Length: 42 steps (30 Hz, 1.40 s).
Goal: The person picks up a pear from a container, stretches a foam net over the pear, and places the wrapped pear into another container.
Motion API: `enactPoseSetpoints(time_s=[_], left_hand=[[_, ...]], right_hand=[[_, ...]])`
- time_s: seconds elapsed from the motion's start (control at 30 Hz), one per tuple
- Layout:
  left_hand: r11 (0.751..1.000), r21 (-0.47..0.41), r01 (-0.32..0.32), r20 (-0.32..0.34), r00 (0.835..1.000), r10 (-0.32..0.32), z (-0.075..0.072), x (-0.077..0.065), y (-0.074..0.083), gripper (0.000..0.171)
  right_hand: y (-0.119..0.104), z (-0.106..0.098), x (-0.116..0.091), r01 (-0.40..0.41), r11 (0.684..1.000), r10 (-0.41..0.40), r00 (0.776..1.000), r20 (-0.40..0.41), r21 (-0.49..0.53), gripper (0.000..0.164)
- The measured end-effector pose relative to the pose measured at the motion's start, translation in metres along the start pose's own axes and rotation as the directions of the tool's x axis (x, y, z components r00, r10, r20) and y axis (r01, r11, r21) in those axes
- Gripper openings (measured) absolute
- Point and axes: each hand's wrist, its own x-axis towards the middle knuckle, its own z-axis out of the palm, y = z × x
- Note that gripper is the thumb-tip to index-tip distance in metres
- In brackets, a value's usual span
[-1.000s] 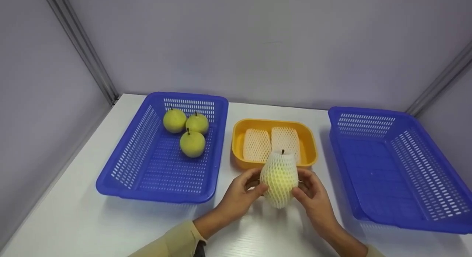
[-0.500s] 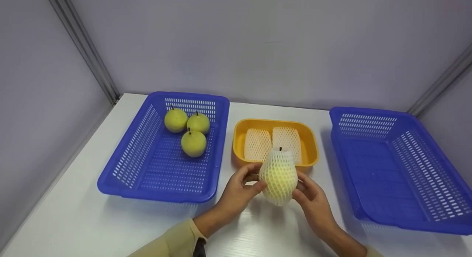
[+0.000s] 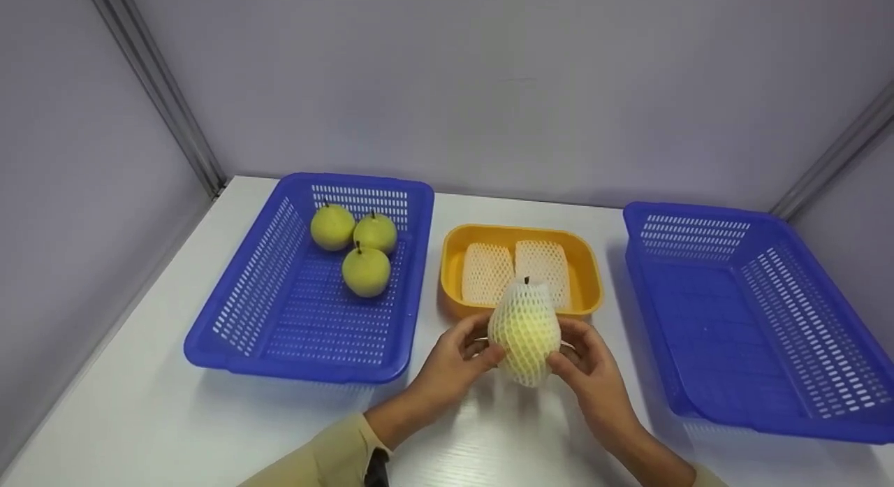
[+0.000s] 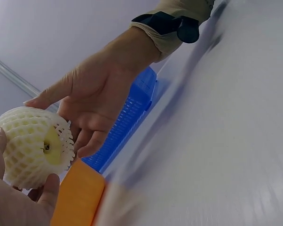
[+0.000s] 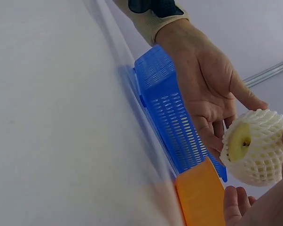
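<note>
Far to the left of the orange tub (image 3: 584, 276), a metal post (image 3: 157, 89) marks the corner of the pale panels (image 3: 517, 110). Next, on the tub's left side and apart from it, a blue slotted basket (image 3: 314, 333) stands on the white bench (image 3: 133, 410); three bare yellow-green pears (image 3: 366, 272) sit close together toward its far end, their dark stems pointing up. A beige sleeve (image 3: 314, 455) and a dark wristband (image 3: 377, 469) lead in from the near left of the tub to the left hand (image 3: 447, 368), whose grip is curled around the left side of a net-wrapped pear (image 3: 524, 337). Inside the tub lie two flattened foam nets, the left net (image 3: 487, 274) just beside the right net (image 3: 545, 263). The wrapped pear is held upright above the bench at the tub's near side, overlapping its front edge in the head view; its stem pokes from the top of the net, and the wrist views show bare skin at its underside. The right hand (image 3: 594, 372), near and right of the tub, has its grip on the pear's right side, thumb in front. Farther right of the tub stands another blue basket (image 3: 712, 333).
</note>
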Motion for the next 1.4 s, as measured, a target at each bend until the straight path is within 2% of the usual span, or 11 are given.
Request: enactPoseSetpoints(time_s=[0.17, 0.3, 0.43, 0.67, 0.77, 0.9, 1.1, 1.27, 1.4], left_hand=[[0.999, -0.007, -0.050, -0.048, 0.998, 0.050, 0.0001, -0.0004, -0.0009, 0.048], [0.997, 0.016, -0.070, -0.091, 0.993, 0.071, 0.0007, -0.0006, -0.0018, 0.047], [0.998, 0.035, -0.056, -0.084, 0.995, 0.058, 0.0015, -0.0009, -0.0023, 0.054], [0.999, 0.010, -0.039, 0.003, 0.999, 0.039, 0.0016, -0.0021, -0.0040, 0.071], [1.000, 0.011, -0.027, 0.002, 1.000, 0.027, 0.0006, -0.0018, -0.0060, 0.073], [0.999, 0.008, -0.032, -0.023, 0.999, 0.032, -0.0001, -0.0020, -0.0074, 0.066], [0.998, 0.004, -0.070, -0.056, 0.996, 0.071, -0.0002, -0.0021, -0.0074, 0.049], [0.996, 0.035, -0.077, -0.077, 0.994, 0.079, -0.0004, -0.0014, -0.0081, 0.056], [0.996, 0.083, -0.040, -0.039, 0.998, 0.043, -0.0006, -0.0009, -0.0072, 0.066]], right_hand=[[-0.0009, -0.0016, -0.0011, 0.002, 1.000, -0.002, 1.000, 0.000, 0.022, 0.039], [-0.0036, 0.0005, -0.0027, -0.026, 0.999, 0.023, 0.998, 0.056, 0.040, 0.049], [-0.0051, 0.0025, -0.0033, -0.040, 0.998, 0.036, 0.996, 0.088, 0.040, 0.058], [-0.0047, 0.0034, -0.0035, -0.072, 0.997, 0.070, 0.995, 0.074, 0.019, 0.060], [-0.0042, 0.0026, -0.0018, -0.081, 0.997, 0.081, 0.994, 0.071, -0.003, 0.059], [-0.0038, -0.0002, 0.0009, -0.085, 0.996, 0.086, 0.996, 0.022, -0.034, 0.051], [-0.0037, -0.0028, 0.0020, -0.041, 0.999, 0.040, 0.999, -0.034, -0.027, 0.038], [-0.0058, -0.0021, 0.0012, -0.034, 0.999, 0.035, 0.999, 0.028, -0.020, 0.044], [-0.0086, -0.0019, 0.0001, -0.037, 0.999, 0.038, 0.993, 0.109, -0.004, 0.055]])
